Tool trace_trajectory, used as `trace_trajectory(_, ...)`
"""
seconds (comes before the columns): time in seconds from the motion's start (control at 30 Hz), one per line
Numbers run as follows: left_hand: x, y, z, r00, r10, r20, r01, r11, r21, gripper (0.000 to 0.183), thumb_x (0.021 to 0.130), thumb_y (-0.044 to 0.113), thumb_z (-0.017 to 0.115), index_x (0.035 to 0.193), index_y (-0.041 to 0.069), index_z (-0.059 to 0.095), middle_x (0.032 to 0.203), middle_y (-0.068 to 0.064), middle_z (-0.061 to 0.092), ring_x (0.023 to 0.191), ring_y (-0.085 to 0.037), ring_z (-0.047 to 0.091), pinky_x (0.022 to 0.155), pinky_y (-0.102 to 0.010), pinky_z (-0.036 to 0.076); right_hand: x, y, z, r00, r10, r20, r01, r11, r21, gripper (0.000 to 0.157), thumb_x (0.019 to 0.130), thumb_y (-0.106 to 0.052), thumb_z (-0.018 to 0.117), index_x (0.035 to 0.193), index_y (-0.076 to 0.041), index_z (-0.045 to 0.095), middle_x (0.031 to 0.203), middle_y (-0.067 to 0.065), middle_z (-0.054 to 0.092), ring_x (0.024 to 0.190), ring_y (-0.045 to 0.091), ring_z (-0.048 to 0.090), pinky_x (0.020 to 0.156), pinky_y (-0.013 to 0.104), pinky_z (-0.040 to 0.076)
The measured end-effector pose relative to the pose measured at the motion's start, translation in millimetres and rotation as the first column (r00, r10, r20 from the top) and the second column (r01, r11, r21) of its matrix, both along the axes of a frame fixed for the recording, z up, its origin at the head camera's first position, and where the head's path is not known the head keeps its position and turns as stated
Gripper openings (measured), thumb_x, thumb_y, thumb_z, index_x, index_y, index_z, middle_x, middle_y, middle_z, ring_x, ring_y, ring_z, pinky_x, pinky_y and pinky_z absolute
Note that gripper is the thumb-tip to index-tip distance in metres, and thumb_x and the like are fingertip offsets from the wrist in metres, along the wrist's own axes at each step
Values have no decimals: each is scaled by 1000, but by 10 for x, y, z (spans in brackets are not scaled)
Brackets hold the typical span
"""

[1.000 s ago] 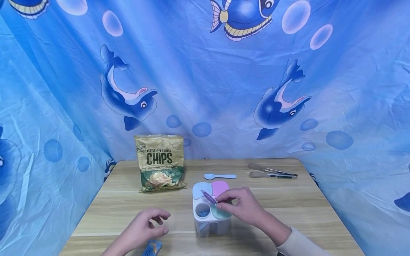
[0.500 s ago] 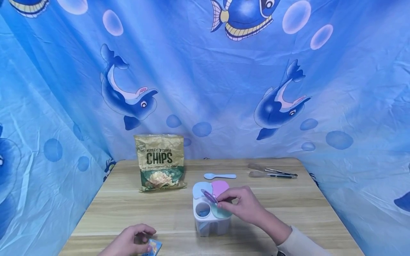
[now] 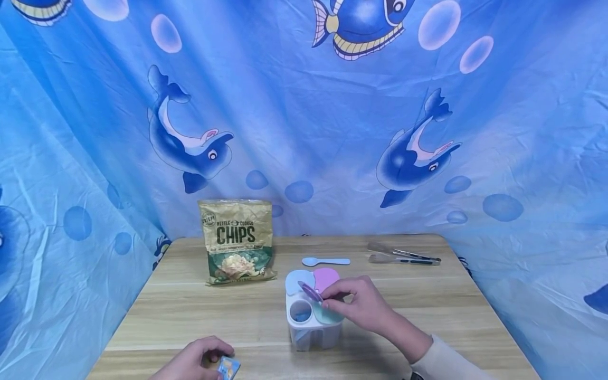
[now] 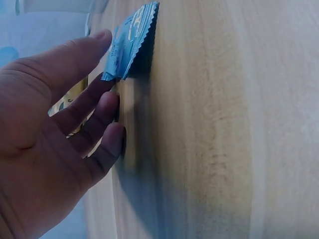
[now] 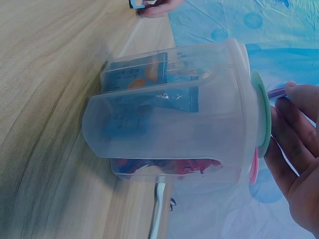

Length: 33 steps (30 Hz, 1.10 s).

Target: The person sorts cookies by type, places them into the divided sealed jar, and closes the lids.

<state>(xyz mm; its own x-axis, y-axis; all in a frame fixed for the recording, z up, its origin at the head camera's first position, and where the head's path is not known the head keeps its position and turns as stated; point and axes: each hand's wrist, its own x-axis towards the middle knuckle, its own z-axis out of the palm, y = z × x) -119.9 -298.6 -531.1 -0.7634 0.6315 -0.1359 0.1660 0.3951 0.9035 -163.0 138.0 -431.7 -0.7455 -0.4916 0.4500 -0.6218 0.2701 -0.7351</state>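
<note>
My left hand (image 3: 193, 361) is low at the front of the table and pinches a small blue snack packet (image 3: 229, 368) by its edge. In the left wrist view, the thumb lies against the packet's crimped end while the other fingers curve below. My right hand (image 3: 364, 307) holds a purple lid (image 3: 310, 291) tilted up between thumb and fingers. Under that lid is the open round mouth of a translucent white container (image 3: 300, 338) with several compartments. Light blue, pink and green lids cover its other openings. Through its wall, blue packets (image 5: 132, 77) and red-wrapped pieces (image 5: 194, 166) show.
Behind the container lies a light blue spoon (image 3: 325, 262). Metal tongs (image 3: 404, 258) rest at the back right. A bag of chips (image 3: 239, 243) stands at the back left. A blue sea-print curtain (image 3: 304, 121) hangs behind the wooden table (image 3: 442, 327).
My left hand has moved down and left to the blue packet and taken hold of its edge. The right hand stays in place with the purple lid raised.
</note>
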Motion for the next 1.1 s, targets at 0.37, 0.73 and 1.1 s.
trace_trajectory(0.37,9,5,-21,997,75,12,-74,996,-51,34,85,1,76,118,-4,70,101,-4,64,84,-2,52,70,-22,46,5,-1,-6,1000,-3,-12,3,1000,-3,8,89,-14,81,96,-17,81,89,0,79,79,4,71,72,27,61)
trace_trajectory(0.73,12,2,34,977,187,99,-177,979,-101,19,90,7,75,108,3,70,90,-7,65,75,-14,58,63,-27,48,13,-1,-15,1000,-10,1,10,1000,-1,8,89,-16,81,96,-19,81,90,-4,79,79,4,71,72,28,61)
trace_trajectory(1.1,7,39,196,967,246,-62,-252,960,-125,14,90,20,78,97,10,72,90,2,70,80,-5,62,68,-25,52,13,-1,-17,1000,-6,-6,6,1000,-9,7,89,-15,80,96,-17,81,90,-2,79,78,4,71,73,28,61)
